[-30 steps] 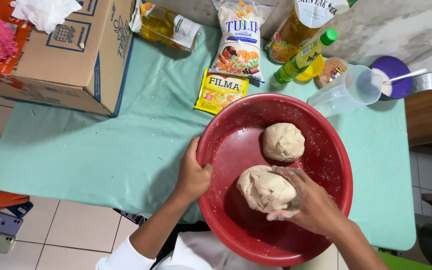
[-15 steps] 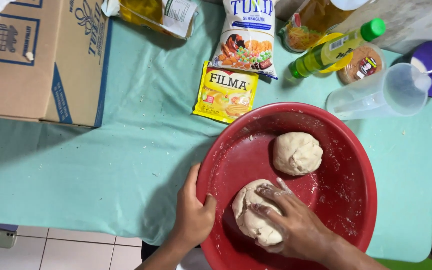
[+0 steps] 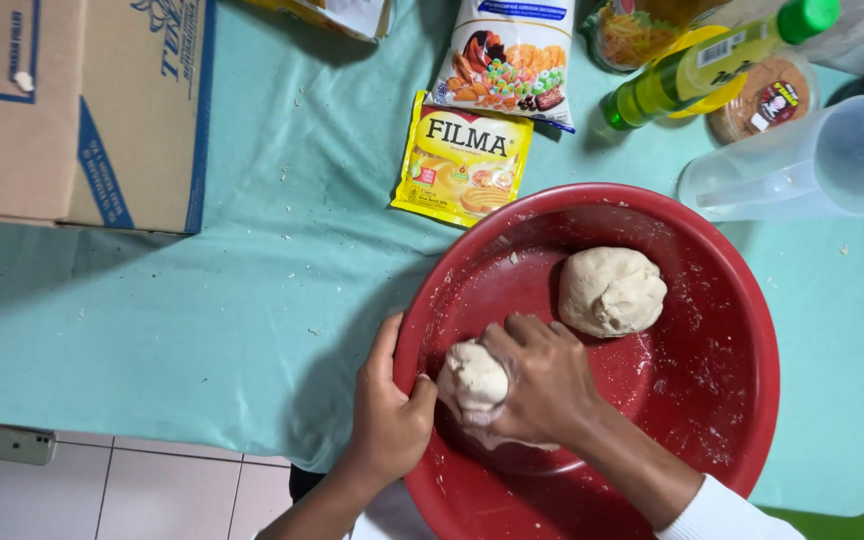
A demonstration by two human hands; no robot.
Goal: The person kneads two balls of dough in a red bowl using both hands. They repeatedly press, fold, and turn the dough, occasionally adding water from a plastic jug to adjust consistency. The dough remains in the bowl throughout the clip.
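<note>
Our right hand (image 3: 542, 385) gripped the dough lump (image 3: 474, 378), our left hand (image 3: 389, 415) clamped the red basin (image 3: 752, 330) rim; a slipping grip could have tipped it

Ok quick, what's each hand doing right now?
Left hand: grips the red basin's rim.
Right hand: closed over a dough lump, pressing it down.

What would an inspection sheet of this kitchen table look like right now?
Surface: table under a teal cloth, crumbs scattered.
Job's things: red basin holding two dough lumps; round ball lies free.
Clutter: cardboard box, yellow sachet, snack bag, green-capped bottle, clear jug.
Hands: left hand grips the basin's rim; right hand presses the second dough piece.
Cables: nothing seen.
Surroundings: tiled floor.
</note>
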